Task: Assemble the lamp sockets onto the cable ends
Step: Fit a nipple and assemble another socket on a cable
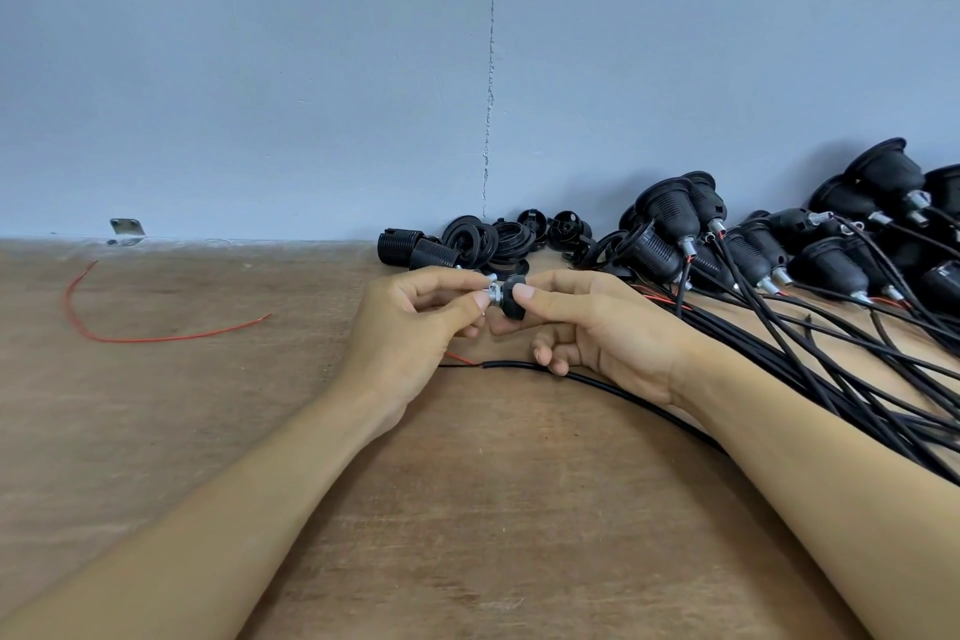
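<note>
fingers [447,279] of the left hand [410,327] pinch one silver fitting [492,295], those of the right hand [602,333] one black cap [513,300].

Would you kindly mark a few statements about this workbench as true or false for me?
1. The left hand pinches a threaded metal fitting. True.
2. The right hand holds a screwdriver. False: it grips a black socket cap.
3. A loose red wire lies on the table, left of the hands. True.
4. The loose socket parts sit by the near table edge. False: they are piled against the wall.
</note>
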Demonstrator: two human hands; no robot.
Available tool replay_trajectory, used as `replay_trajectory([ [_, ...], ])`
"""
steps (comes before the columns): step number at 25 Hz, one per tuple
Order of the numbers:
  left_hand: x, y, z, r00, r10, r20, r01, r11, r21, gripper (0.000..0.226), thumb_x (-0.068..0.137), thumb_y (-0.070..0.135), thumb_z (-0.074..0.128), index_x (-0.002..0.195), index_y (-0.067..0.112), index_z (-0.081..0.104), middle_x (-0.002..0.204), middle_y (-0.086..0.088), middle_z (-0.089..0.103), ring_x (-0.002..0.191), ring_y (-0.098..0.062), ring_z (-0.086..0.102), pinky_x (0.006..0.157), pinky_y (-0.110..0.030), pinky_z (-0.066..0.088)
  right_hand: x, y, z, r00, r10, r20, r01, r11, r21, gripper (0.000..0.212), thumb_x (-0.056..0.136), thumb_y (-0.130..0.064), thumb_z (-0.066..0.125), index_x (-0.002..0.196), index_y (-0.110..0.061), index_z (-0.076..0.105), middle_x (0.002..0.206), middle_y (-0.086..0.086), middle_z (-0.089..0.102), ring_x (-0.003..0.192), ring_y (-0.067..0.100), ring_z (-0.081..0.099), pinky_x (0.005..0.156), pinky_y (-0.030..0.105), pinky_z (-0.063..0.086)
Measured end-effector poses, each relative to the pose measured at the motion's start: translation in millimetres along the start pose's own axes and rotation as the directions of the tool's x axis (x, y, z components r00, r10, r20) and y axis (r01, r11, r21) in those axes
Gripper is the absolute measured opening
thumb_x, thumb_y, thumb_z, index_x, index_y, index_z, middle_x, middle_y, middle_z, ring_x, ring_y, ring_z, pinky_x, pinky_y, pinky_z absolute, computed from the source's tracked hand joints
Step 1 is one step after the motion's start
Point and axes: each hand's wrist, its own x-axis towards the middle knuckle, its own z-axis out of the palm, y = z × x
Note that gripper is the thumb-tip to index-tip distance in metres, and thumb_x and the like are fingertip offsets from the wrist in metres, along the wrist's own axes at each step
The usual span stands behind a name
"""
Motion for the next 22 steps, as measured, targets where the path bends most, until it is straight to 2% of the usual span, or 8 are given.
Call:
replay_trajectory([
  [3, 1.4, -0.5, -1.3, 0.999, -0.038, 0.006, 0.038, 0.999, 0.001, 0.015, 0.085, 0.010, 0.081, 0.088, 0.025, 0.080, 0.081, -0.006, 0.078, 0.067, -0.012, 0.069, 0.066, -0.020, 0.055, 0.2, -0.1, 0.2, 1.000, -0.001, -0.003, 0.001, 1.000, 0.003, 0.053, 0.087, -0.029, 0.069, 0.126, 0.005, 0.056, 0.109, 0.022, 0.072, 0.057, 0.015, 0.057, 0.048, 0.022, 0.046],
  [9, 1.2, -0.1, -2.9, 0.998, 0.004, 0.068, -0.010, 0.996, 0.093, 0.019, 0.091, 0.014, 0.076, 0.083, 0.031, 0.077, 0.076, -0.005, 0.076, 0.060, -0.010, 0.063, 0.056, -0.021, 0.052, 0.0, -0.1, -0.7, 1.000, -0.001, 0.002, 0.001, 1.000, 0.002, 0.039, 0.090, -0.027, 0.068, 0.117, 0.000, 0.060, 0.110, 0.022, 0.072, 0.058, 0.016, 0.057, 0.049, 0.022, 0.046],
  [12, 1.0, 0.9, -3.3, 0.997, -0.007, 0.074, 0.002, 0.998, 0.066, 0.024, 0.087, 0.007, 0.079, 0.079, 0.030, 0.078, 0.076, -0.008, 0.076, 0.060, -0.013, 0.065, 0.060, -0.023, 0.055, 0.4, 0.6, -1.1, 1.000, 0.000, -0.001, 0.000, 1.000, -0.004, 0.038, 0.092, -0.025, 0.067, 0.119, 0.002, 0.060, 0.110, 0.023, 0.072, 0.058, 0.016, 0.056, 0.049, 0.022, 0.047],
  [17, 1.9, 2.0, -2.0, 0.998, -0.036, 0.046, 0.038, 0.998, -0.043, 0.011, 0.086, 0.009, 0.079, 0.083, 0.020, 0.081, 0.082, -0.011, 0.078, 0.066, -0.013, 0.069, 0.064, -0.021, 0.056, 0.1, -0.2, -0.9, 1.000, 0.001, 0.002, -0.001, 1.000, -0.001, 0.038, 0.092, -0.025, 0.066, 0.119, 0.000, 0.060, 0.111, 0.023, 0.072, 0.058, 0.016, 0.057, 0.050, 0.022, 0.047],
  [20, 0.6, 4.0, -1.5, 0.998, -0.047, 0.029, 0.048, 0.999, -0.024, 0.019, 0.084, 0.003, 0.080, 0.090, 0.020, 0.079, 0.084, -0.003, 0.079, 0.067, -0.009, 0.070, 0.065, -0.018, 0.056, -0.6, -0.4, -1.3, 1.000, -0.001, 0.006, 0.001, 1.000, -0.006, 0.037, 0.093, -0.025, 0.066, 0.120, 0.001, 0.060, 0.110, 0.022, 0.072, 0.058, 0.016, 0.056, 0.050, 0.022, 0.046],
  [22, -0.5, 4.3, -0.7, 0.999, -0.025, 0.020, 0.025, 1.000, 0.015, 0.026, 0.082, 0.002, 0.081, 0.090, 0.026, 0.078, 0.088, 0.003, 0.080, 0.075, -0.007, 0.073, 0.069, -0.017, 0.056, -0.7, -0.3, -1.3, 1.000, 0.000, 0.006, 0.000, 1.000, -0.007, 0.041, 0.094, -0.025, 0.066, 0.123, 0.002, 0.059, 0.110, 0.022, 0.072, 0.057, 0.015, 0.056, 0.050, 0.022, 0.046],
])
